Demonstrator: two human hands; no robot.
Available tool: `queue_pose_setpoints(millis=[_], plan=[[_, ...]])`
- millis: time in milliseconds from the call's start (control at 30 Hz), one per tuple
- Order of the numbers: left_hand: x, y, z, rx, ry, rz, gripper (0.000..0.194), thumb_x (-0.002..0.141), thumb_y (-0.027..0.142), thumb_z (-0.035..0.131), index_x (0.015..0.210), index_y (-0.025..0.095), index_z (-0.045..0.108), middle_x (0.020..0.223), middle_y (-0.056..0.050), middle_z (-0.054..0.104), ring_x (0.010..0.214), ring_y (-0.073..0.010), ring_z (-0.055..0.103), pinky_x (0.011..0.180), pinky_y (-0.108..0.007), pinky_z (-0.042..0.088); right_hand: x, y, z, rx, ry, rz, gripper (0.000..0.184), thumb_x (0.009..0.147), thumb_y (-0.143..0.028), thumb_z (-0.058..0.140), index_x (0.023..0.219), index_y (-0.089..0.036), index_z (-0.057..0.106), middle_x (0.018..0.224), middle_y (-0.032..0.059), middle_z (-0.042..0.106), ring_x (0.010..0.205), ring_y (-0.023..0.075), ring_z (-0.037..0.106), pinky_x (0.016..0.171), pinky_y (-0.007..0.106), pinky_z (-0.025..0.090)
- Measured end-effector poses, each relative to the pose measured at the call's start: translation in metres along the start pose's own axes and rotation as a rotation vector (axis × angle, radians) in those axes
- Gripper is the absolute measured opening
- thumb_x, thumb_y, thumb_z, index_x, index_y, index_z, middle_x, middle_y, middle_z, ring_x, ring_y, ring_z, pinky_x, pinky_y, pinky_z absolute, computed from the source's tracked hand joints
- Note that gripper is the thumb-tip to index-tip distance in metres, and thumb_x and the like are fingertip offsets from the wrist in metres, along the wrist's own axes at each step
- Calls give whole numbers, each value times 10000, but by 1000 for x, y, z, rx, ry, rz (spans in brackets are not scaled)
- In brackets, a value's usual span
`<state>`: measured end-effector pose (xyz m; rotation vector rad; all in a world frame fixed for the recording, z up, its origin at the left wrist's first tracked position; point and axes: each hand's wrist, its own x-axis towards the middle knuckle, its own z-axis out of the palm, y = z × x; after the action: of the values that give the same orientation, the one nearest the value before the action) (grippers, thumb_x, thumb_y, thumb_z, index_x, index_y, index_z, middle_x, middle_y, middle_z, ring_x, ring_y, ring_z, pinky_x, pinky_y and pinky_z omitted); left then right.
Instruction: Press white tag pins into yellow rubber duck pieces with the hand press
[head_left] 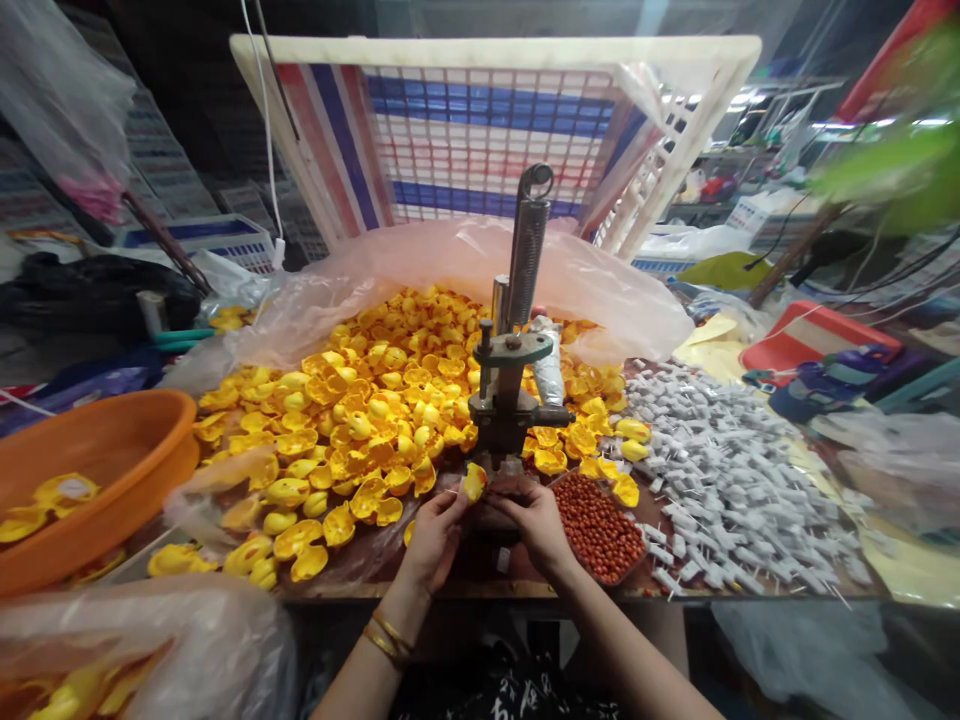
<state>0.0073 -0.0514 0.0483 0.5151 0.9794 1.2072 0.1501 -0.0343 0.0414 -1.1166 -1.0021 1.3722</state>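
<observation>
The left hand holds a small yellow shell in its fingertips, at the near side of the metal press. The right hand is just beside, fingers narrow; I cannot tell what it holds. Red beads lie right of it.

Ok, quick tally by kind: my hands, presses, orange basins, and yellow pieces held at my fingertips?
Hands: 2 (left hand, right hand)
Press: 1
Orange basin: 1
Held yellow piece: 1
Total: 5
</observation>
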Motion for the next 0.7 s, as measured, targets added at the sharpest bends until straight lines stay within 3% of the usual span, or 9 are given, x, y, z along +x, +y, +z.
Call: queue_pose_setpoints(millis=[167,300,433,500,600,667,700], plan=[[8,0,-13,232,-73,39,438,596,489,805,859,145,741,829,-82,720,762,-182,658,737,-299,508,10,8,-8,-235,-53,-101,151,640,-317,745,690,-177,718,737,52,704,729,197,639,724,315,502],[36,-4,-17,487,-106,192,431,661,483,751,935,151,741,888,-89,705,873,-235,631,813,-361,492,23,19,-11,-539,69,-283,37,609,-230,726,593,-214,697,694,35,626,735,197,569,716,314,457],[60,-9,-13,704,-140,358,284,710,346,726,932,171,744,963,-85,644,976,-249,572,954,-408,418,39,8,-30,-529,206,-229,150,581,-301,735,515,-208,638,587,15,550,622,182,503,655,315,425],[65,-9,-13,790,-192,411,267,746,293,688,985,181,732,973,-80,612,966,-234,563,969,-406,402,60,-20,-45,-491,267,-229,297,674,-432,668,511,-197,590,553,15,523,591,175,493,629,313,423],[67,-7,-13,888,-283,466,231,781,260,643,989,195,719,993,-69,585,964,-212,547,964,-374,398,113,-90,-58,-413,305,-230,463,821,-587,462,621,-187,584,579,17,540,602,164,529,612,293,444],[67,-4,-12,937,-319,490,189,785,260,631,941,195,715,986,-66,577,949,-207,537,944,-357,405,146,-142,-52,-347,249,-210,544,856,-650,364,728,-176,600,612,15,567,580,141,543,585,272,453],[67,-4,-11,957,-327,501,174,789,260,623,922,193,711,974,-67,574,938,-206,534,931,-350,409,155,-164,-45,-259,160,-162,549,826,-682,418,759,-168,599,625,15,575,568,133,543,567,266,451]])
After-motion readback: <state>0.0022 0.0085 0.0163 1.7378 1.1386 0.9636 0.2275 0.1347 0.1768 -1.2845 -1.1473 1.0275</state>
